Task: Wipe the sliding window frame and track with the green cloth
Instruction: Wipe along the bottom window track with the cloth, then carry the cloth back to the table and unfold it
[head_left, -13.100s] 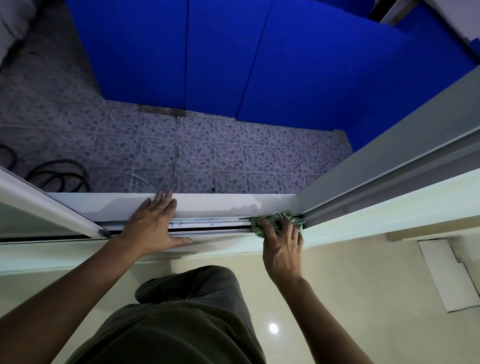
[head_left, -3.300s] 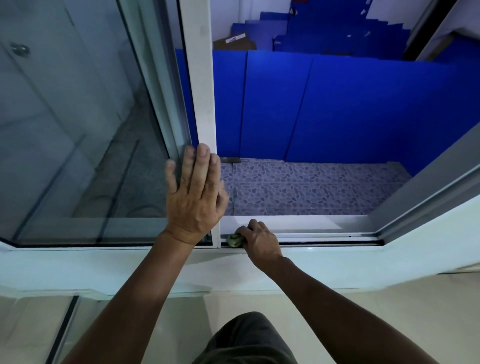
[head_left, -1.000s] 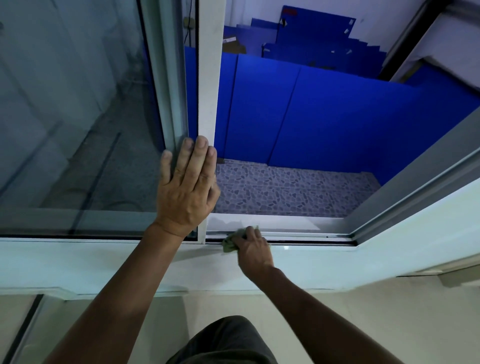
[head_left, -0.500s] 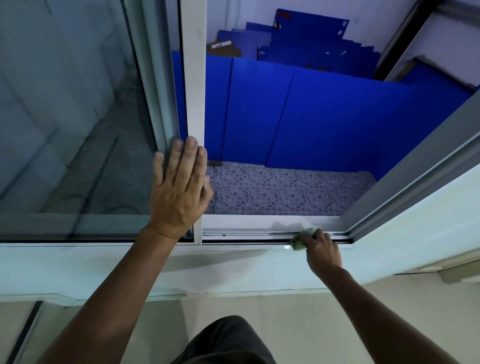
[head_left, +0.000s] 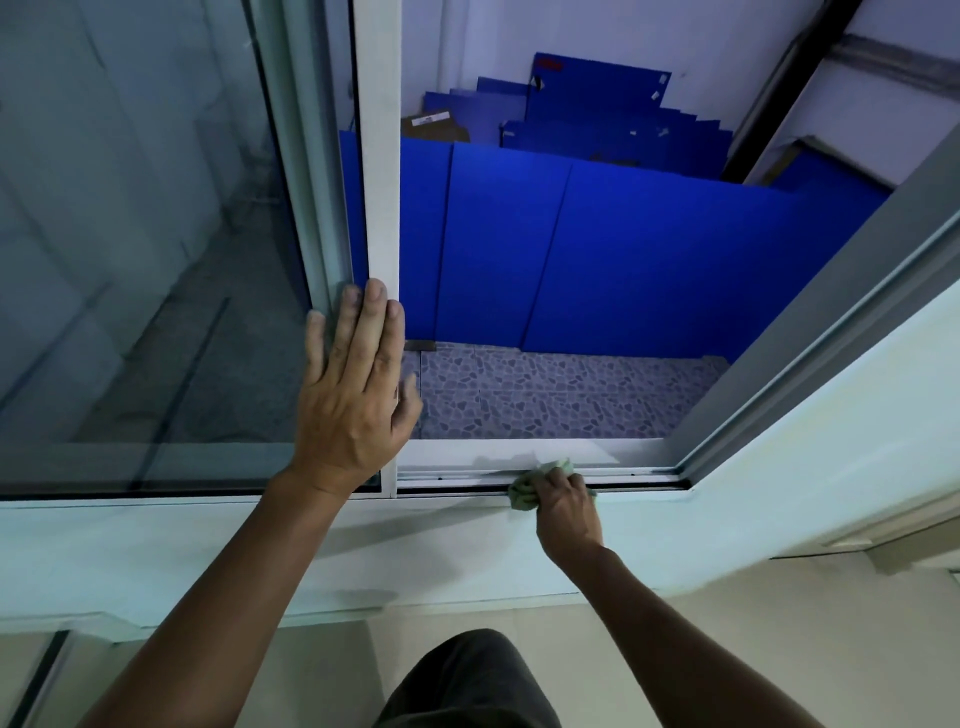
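Wiping along the track (head_left: 623, 474), the right hand (head_left: 566, 506) has its fingers curled round the bunched green cloth (head_left: 524, 491) and presses it into the groove, a little right of the middle of the open stretch. Half a second ago the cloth was nearer the right corner of the track, and a second ago it was hard against the sash; so the stroke has run right and is now coming back left. I judge this to be a to-and-fro scrub of the bottom track. The uprights of the frame appear untouched in these views, so the task looks only partly done.

The left hand (head_left: 358, 384) lies flat on the sash (head_left: 383, 156), fingers straight and together, the thumb spread to the right past the sash edge. It has stayed there across the last few seconds, likely bracing the pane (head_left: 145, 234) so it does not slide while the cloth works.

Counted: one cloth, two hands, one sliding sash with its glass pane on the left, one open gap on the right. Beyond the gap, far and below, stand blue panels (head_left: 623, 249) in a row of at least three on a pebble-patterned floor (head_left: 545, 395), with more blue boards stacked behind; their number cannot be told.
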